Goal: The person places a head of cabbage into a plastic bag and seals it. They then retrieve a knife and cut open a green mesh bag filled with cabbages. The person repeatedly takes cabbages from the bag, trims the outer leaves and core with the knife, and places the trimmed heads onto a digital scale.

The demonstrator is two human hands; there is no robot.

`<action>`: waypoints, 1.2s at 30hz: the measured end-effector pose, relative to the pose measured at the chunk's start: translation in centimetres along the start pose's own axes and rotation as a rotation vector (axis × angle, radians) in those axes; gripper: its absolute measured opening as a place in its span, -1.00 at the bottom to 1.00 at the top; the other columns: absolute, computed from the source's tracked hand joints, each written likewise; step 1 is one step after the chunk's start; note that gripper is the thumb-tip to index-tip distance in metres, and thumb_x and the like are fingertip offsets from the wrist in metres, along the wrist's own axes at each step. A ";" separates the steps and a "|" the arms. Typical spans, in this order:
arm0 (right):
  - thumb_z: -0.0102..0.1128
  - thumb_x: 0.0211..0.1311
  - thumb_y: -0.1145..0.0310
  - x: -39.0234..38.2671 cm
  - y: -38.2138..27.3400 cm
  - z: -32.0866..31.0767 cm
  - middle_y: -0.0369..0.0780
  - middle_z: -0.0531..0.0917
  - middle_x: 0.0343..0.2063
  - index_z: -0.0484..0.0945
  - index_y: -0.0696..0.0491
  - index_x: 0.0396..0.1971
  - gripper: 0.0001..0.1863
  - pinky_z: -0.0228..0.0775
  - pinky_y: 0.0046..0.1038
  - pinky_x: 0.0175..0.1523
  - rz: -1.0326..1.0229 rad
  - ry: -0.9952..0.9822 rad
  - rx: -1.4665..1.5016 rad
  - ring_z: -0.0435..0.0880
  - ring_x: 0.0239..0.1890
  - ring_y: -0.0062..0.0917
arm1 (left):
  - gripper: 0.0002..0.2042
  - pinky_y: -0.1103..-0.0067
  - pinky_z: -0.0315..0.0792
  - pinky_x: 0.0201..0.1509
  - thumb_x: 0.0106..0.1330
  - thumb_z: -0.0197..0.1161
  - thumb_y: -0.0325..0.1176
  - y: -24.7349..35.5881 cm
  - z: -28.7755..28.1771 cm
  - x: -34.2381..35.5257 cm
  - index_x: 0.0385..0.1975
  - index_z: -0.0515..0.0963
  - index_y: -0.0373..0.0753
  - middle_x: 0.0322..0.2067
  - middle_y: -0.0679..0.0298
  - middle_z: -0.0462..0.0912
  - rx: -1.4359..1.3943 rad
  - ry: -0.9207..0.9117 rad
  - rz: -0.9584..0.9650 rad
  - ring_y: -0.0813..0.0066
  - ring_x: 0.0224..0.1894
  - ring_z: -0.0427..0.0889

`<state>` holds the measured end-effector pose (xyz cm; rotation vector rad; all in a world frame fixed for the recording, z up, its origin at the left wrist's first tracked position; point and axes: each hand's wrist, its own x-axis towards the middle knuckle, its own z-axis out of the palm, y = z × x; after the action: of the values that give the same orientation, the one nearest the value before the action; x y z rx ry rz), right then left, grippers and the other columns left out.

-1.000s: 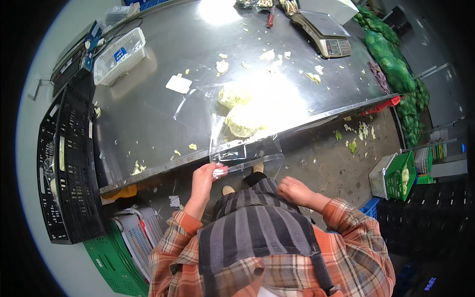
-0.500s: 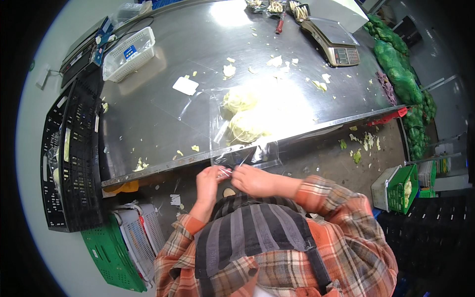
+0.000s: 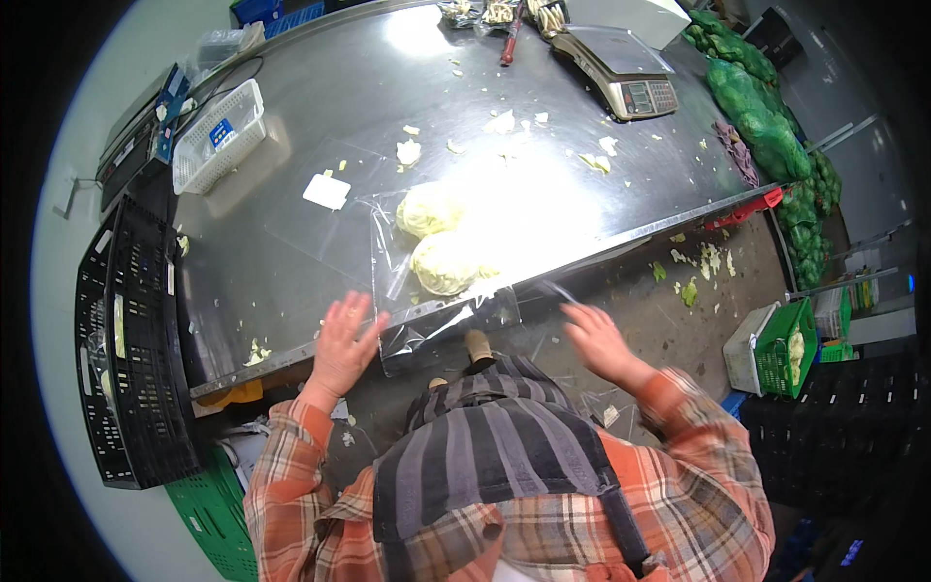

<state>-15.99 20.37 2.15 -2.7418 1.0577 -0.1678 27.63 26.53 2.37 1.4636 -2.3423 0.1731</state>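
Two pale green cabbages (image 3: 443,264) lie together in a clear plastic bag (image 3: 390,254) at the front of the steel table. The loose end of the bag hangs over the table edge between my hands. To its left, my left hand (image 3: 344,347) is open, fingers spread and nothing in them. My right hand (image 3: 601,341) is off to the right, in front of the table edge and clear of the bag. From its fingertips sticks a thin, pale, blurred strip (image 3: 558,291), whose kind I cannot make out.
A white card (image 3: 327,191) and cabbage scraps lie on the table (image 3: 301,126). Farther back are a white basket (image 3: 219,141), a scale (image 3: 635,92) and a red-handled tool (image 3: 510,47). Black crates (image 3: 136,339) stand left; green net sacks (image 3: 761,121) lie right.
My hands, close together at the bag's end before, have moved apart: left hand up and leftward, right hand rightward. The bag's end now hangs loose. The whole view has shifted slightly.
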 end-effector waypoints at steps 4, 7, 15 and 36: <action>0.06 -0.01 0.47 7.6 -1.6 0.1 -0.16 0.35 0.14 0.45 0.04 -0.20 -0.71 0.09 -0.17 0.28 -0.393 0.112 -0.132 0.27 0.23 -0.30 | -0.54 0.30 0.16 0.29 0.08 0.25 -0.35 1.0 1.7 1.8 0.06 0.43 -0.01 0.16 0.33 0.36 -0.084 -0.067 0.223 0.34 0.26 0.26; 0.09 0.05 0.47 9.0 -0.1 2.3 -0.17 0.45 0.06 0.47 0.04 -0.22 -0.76 0.25 -0.25 0.17 -0.437 0.111 0.097 0.40 0.12 -0.31 | -0.54 0.31 0.17 0.29 0.09 0.25 -0.35 0.6 1.4 2.1 0.07 0.43 -0.01 0.12 0.30 0.41 -0.158 -0.197 0.153 0.34 0.23 0.31; -0.05 0.35 0.35 12.5 0.4 2.8 -0.21 0.59 -0.62 0.40 0.16 -0.39 -0.81 0.45 -0.53 -0.34 0.358 0.304 1.122 0.60 -0.51 -0.55 | -0.63 0.37 0.29 0.15 0.40 -0.08 -0.24 0.0 4.0 4.2 -0.48 0.56 -0.37 -0.40 0.19 0.66 -0.913 -0.138 -0.694 0.49 -0.36 0.63; 0.04 0.25 0.31 24.9 -0.5 3.1 -0.22 0.53 -0.29 0.24 0.17 0.19 -0.47 0.33 -0.60 -0.09 0.486 -0.142 1.441 0.49 -0.21 -0.62 | -0.30 0.50 0.33 0.16 0.26 0.07 0.14 1.6 10.3 10.6 0.20 0.24 -0.33 0.15 0.14 0.35 -2.008 0.060 -1.300 0.39 0.11 0.43</action>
<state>3.30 4.41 0.09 -1.1749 0.9292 -0.4277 19.56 15.32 -3.04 1.1102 -0.2034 -1.6961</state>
